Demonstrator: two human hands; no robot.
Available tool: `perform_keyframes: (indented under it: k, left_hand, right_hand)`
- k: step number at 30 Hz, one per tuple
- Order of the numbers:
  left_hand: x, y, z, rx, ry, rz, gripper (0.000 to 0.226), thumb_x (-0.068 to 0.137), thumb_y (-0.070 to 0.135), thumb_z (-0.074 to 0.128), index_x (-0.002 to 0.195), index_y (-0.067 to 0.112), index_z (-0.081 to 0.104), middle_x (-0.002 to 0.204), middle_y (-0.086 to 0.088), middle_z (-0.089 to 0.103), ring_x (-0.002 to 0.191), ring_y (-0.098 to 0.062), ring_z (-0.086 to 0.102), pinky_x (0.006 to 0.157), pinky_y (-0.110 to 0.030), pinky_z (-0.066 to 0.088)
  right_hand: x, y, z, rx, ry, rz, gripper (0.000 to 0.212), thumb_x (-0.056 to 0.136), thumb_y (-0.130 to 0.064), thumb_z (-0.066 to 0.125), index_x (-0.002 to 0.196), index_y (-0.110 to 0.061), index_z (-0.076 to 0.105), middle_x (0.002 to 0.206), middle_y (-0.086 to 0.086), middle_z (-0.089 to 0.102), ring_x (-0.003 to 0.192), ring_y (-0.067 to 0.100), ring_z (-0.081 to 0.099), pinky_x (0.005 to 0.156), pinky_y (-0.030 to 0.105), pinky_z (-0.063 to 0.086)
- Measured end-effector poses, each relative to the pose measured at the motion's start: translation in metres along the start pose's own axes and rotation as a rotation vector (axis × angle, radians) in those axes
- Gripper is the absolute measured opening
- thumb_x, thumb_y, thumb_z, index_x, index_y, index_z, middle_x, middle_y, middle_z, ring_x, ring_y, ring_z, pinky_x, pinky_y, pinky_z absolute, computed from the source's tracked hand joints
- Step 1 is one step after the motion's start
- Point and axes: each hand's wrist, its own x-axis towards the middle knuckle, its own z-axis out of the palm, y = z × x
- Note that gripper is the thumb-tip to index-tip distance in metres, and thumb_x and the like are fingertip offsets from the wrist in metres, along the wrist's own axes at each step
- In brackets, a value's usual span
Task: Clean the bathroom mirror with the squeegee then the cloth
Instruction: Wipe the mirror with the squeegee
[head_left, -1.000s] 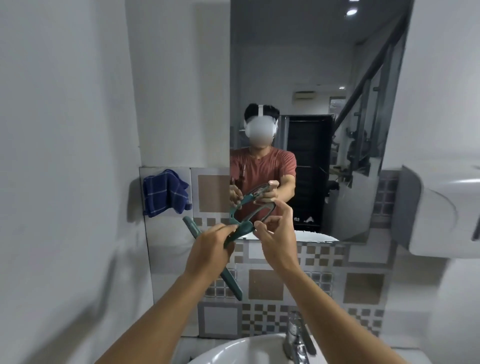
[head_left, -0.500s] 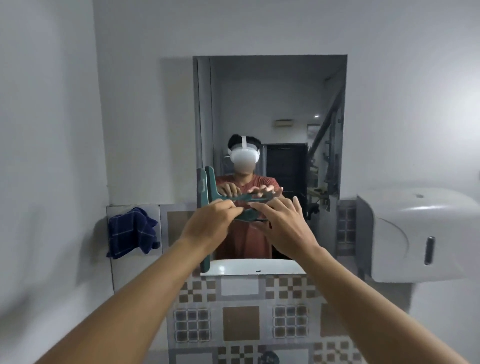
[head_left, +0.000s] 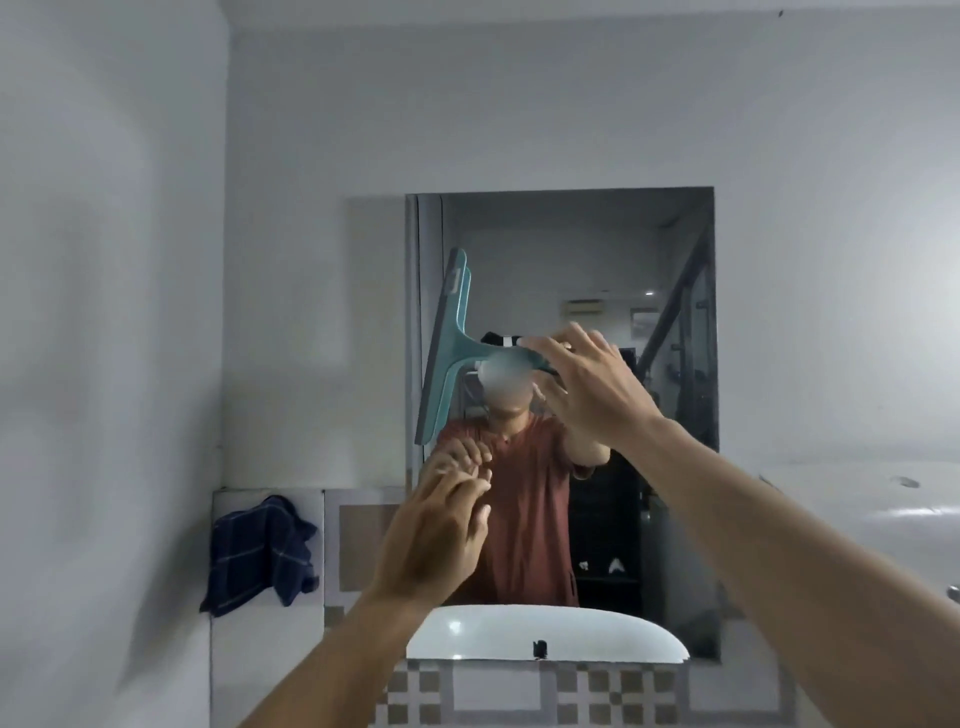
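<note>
Squeegee (head_left: 448, 343): now in right hand (head_left: 592, 384) alone, fingers wrapping its handle, blade upright at mirror (head_left: 675, 415) left edge, apparently touching. Left hand (head_left: 436, 530) released, fingers loosely spread, empty. Cloth (head_left: 260, 556) hangs left, unused; first stroke imminent.

Pale grey walls (head_left: 519, 104) meet at a corner, above a band of checkered tiles (head_left: 571, 696).

The right hand (head_left: 592, 387) gripped the handle of a teal squeegee (head_left: 447, 348), whose blade stood nearly upright along the left edge of the bathroom mirror (head_left: 675, 519). At seven o'clock from it the left hand (head_left: 436, 535) hung empty, fingers loose. A navy checked cloth (head_left: 260, 556) hung on the tiled wall (head_left: 358, 540) at nine o'clock from that hand.
</note>
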Motion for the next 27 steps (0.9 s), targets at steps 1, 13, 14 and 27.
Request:
perform_keyframes:
  k: [1,13,14,27]
  left_hand:
    - [0.002,-0.003,0.005,0.001,-0.018,-0.031,0.03,0.087,0.022,0.069,0.115,0.015,0.066,0.115,-0.001,0.065,0.106,-0.015,0.062,0.089,-0.025,0.057]
    - [0.038,-0.016,0.041,0.177,-0.071,-0.133,0.08,0.089,0.04,0.068,0.156,0.02,0.029,0.162,-0.014,0.027,0.149,-0.032,0.026,0.118,-0.044,0.034]
    - [0.037,-0.017,0.041,0.178,-0.068,-0.126,0.08,0.089,0.04,0.067,0.156,0.021,0.028,0.162,-0.014,0.027,0.149,-0.032,0.025,0.118,-0.044,0.034]
    - [0.041,-0.016,0.032,0.163,-0.085,-0.141,0.078,0.084,0.039,0.073,0.152,0.022,0.038,0.156,-0.012,0.036,0.144,-0.031,0.035,0.108,-0.045,0.047]
  right_hand:
    - [0.012,0.003,-0.002,-0.006,-0.017,0.007,0.041,0.099,-0.031,0.055,0.14,-0.025,0.052,0.124,0.007,0.057,0.11,0.033,0.056,0.095,0.052,0.048]
    - [0.106,0.012,-0.012,0.003,-0.099,-0.121,0.04,0.102,-0.024,0.054,0.139,-0.039,0.056,0.11,-0.003,0.052,0.1,0.02,0.049,0.094,0.042,0.046]
    - [0.111,0.011,-0.012,-0.021,-0.106,-0.131,0.041,0.103,-0.024,0.053,0.14,-0.041,0.054,0.112,0.0,0.054,0.102,0.021,0.051,0.092,0.041,0.047]
    - [0.109,0.026,-0.027,-0.177,-0.149,-0.088,0.043,0.106,-0.03,0.047,0.148,-0.042,0.045,0.113,0.004,0.051,0.084,0.021,0.054,0.071,0.033,0.043]
